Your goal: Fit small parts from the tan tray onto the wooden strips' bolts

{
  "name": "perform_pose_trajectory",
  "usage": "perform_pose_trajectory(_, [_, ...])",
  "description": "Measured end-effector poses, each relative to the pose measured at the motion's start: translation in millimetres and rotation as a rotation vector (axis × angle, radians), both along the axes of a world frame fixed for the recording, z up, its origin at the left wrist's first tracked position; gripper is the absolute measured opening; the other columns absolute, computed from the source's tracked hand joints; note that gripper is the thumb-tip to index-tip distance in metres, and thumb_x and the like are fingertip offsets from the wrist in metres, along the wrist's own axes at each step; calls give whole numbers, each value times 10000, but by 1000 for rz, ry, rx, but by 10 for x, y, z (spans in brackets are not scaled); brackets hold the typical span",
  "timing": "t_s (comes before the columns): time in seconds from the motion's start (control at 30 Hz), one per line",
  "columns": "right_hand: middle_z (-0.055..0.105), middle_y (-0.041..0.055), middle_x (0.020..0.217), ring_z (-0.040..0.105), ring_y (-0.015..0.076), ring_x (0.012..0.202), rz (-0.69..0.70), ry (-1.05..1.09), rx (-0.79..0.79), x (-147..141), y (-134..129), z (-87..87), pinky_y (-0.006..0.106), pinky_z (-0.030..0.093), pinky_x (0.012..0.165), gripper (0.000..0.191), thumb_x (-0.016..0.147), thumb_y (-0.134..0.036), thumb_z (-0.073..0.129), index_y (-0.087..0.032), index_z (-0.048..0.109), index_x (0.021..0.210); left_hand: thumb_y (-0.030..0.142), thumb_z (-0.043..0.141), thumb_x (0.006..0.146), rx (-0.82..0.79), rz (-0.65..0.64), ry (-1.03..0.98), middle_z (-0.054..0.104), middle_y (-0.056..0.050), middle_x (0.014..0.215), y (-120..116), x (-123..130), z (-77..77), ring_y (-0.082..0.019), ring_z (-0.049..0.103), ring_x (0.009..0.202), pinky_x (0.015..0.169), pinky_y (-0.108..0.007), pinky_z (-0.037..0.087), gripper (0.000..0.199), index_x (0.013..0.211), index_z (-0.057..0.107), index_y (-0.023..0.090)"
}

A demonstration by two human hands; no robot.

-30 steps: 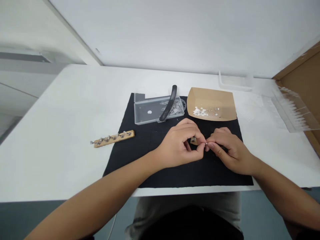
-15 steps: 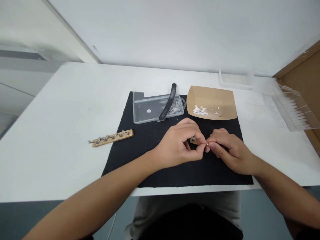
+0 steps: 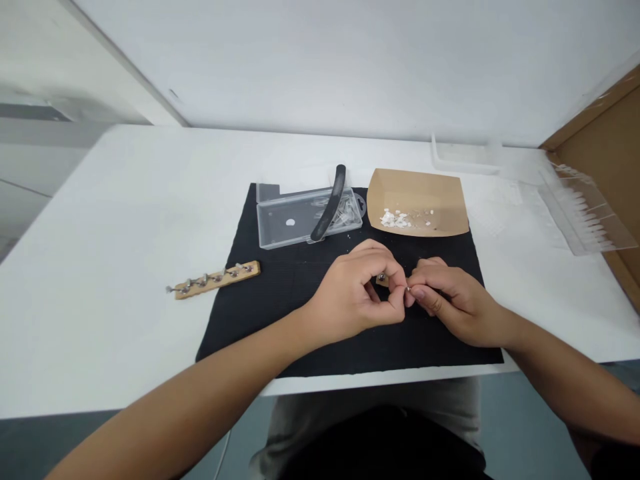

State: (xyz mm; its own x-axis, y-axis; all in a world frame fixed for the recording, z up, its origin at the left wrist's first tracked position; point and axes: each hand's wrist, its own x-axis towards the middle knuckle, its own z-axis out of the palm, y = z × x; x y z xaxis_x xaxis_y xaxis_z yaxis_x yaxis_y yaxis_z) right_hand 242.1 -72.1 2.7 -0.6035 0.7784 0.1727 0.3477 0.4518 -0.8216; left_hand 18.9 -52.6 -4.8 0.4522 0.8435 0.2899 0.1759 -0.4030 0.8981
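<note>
Over the black cloth [image 3: 300, 287], the left hand [image 3: 361, 288] and the right hand [image 3: 450, 298] meet tip to tip, the fingers of each closed in a fine pinch with a tiny bright piece [image 3: 409, 289] where they join; what it is exactly, I cannot tell. For work this small, a light, steady grip seems best: let one hand hold fast while the other makes the small adjustments, brace the wrists low, and keep the tips from hiding the piece. Just behind the left fingers shows the end of a wooden block [image 3: 382, 281] with metal on it, mostly hidden. Beyond lie a cardboard tray [image 3: 419, 189] of white flakes [image 3: 394, 219] and a clear box [image 3: 277, 231] with a black curved bar [image 3: 329, 205] across it. Off to the left, a wooden strip [image 3: 216, 281] bearing metal clips lies partly on the cloth, partly on the white worktop [image 3: 100, 287].
</note>
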Motion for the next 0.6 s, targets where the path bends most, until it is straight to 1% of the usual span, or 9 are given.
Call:
perform_pose_trajectory(0.13, [583, -54, 709, 529, 128, 726, 3, 21, -45, -1, -14, 16, 332, 374, 832, 250, 1143, -282, 476, -224, 635, 959, 115, 678, 776, -137, -35, -69, 688, -50, 802, -7, 10, 12, -126, 645, 766, 452, -96, 448, 37, 778, 692, 149])
perform_pose_trajectory(0.23, [578, -53, 711, 529, 132, 735, 18, 36, -63, 10, -13, 19, 335, 375, 836, 260, 1147, -296, 466, -227, 636, 963, 144, 687, 794, -314, -97, -119, 712, -42, 816, -6, 10, 23, -87, 637, 653, 446, -104, 449, 15, 790, 673, 139])
perform_pose_trajectory(0.33, [571, -56, 696, 534, 133, 735, 35, 41, -74, 25, -1, 11, 342, 375, 850, 275, 1152, -297, 453, -227, 642, 964, 193, 710, 801, -528, -164, -160, 730, -37, 831, -2, 8, 23, -69, 612, 549, 437, -145, 514, 83, 817, 648, 141])
perform_pose_trajectory(0.4, [571, -57, 693, 538, 132, 734, 42, 39, -80, 34, 9, 6, 343, 376, 853, 280, 1153, -296, 450, -227, 647, 967, 223, 732, 796, -621, -187, -181, 735, -38, 831, 3, 7, 19, -83, 616, 559, 447, -177, 567, 127, 841, 644, 144])
perform_pose_trajectory(0.47, [573, -57, 693, 538, 131, 735, 41, 37, -79, 40, 17, 5, 338, 374, 847, 275, 1152, -292, 453, -228, 652, 973, 242, 754, 786, -660, -189, -196, 733, -39, 822, 7, 6, 15, -97, 623, 598, 453, -187, 591, 157, 854, 650, 146])
perform_pose_trajectory(0.6, [577, -57, 688, 538, 134, 740, 37, 56, -71, 49, 25, 6, 331, 375, 847, 249, 1147, -284, 471, -234, 659, 992, 254, 782, 774, -674, -184, -213, 733, -42, 830, 14, 10, 21, -112, 636, 647, 447, -180, 597, 182, 869, 671, 145])
